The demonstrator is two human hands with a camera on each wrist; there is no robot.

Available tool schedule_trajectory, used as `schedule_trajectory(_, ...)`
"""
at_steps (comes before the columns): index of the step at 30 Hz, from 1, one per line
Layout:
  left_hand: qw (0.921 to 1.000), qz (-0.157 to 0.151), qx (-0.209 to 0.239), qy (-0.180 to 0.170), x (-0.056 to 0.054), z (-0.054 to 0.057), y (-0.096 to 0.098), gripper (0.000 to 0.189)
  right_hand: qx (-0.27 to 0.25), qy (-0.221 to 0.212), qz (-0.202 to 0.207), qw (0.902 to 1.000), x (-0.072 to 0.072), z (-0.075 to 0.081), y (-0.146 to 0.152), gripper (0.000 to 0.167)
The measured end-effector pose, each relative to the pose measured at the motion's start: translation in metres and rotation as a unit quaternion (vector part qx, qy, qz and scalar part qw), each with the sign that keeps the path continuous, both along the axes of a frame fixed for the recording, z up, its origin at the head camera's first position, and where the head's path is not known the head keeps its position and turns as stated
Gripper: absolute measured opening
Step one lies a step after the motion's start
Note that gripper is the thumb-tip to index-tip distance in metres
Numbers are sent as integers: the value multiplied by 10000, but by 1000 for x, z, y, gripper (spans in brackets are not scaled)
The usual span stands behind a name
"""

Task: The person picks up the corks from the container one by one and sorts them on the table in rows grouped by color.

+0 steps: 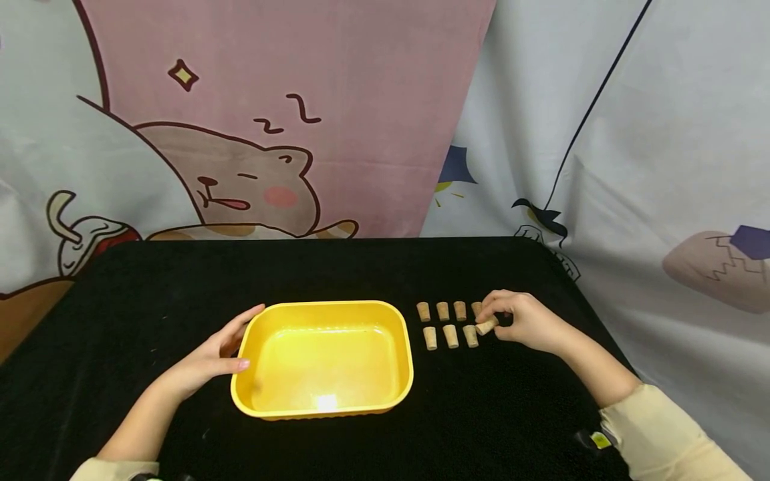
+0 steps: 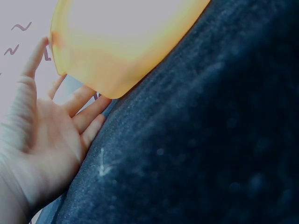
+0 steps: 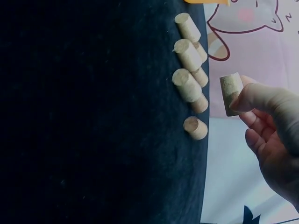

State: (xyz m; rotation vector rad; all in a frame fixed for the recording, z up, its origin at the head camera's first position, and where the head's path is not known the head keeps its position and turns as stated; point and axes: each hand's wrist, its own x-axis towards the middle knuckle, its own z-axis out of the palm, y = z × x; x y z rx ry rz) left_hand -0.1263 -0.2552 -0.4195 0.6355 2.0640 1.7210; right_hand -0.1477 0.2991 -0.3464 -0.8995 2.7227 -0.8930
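Observation:
My right hand [image 1: 520, 319] pinches a tapered cork [image 1: 486, 325] between thumb and fingers. The right wrist view shows this cork tilted and raised off the black cloth. Just left of it, several more corks stand in two rows, a back row [image 1: 442, 311] and a front row [image 1: 450, 336]; the fingers partly cover the back row's rightmost cork [image 1: 477, 308]. At the left end of a yellow plastic basin [image 1: 321, 304], my left hand [image 1: 207, 361] rests with its thumb over the rim. Its other fingers lie fairly straight against the outer wall, as the left wrist view shows.
A black cloth [image 1: 481, 414] covers the table. The basin stands mid-table, left of the corks, with no contents visible. Behind the table's far edge hangs a curtain [image 1: 373, 133] printed with cartoon figures.

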Motion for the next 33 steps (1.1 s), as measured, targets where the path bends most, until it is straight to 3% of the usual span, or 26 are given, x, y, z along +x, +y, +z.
schedule_trajectory(16, 9999, 63, -79, -112, 0, 1, 1, 77, 373, -37, 130, 9992, -5, -20, 14, 36)
schedule_trajectory(25, 9999, 60, -82, -117, 0, 1, 0, 75, 324, -217, 108, 9992, -7, -30, 18, 36)
schedule_trajectory(33, 9999, 85, -71, -38, 0, 1, 1, 75, 310, -75, 102, 9994, -8, -39, 18, 37)
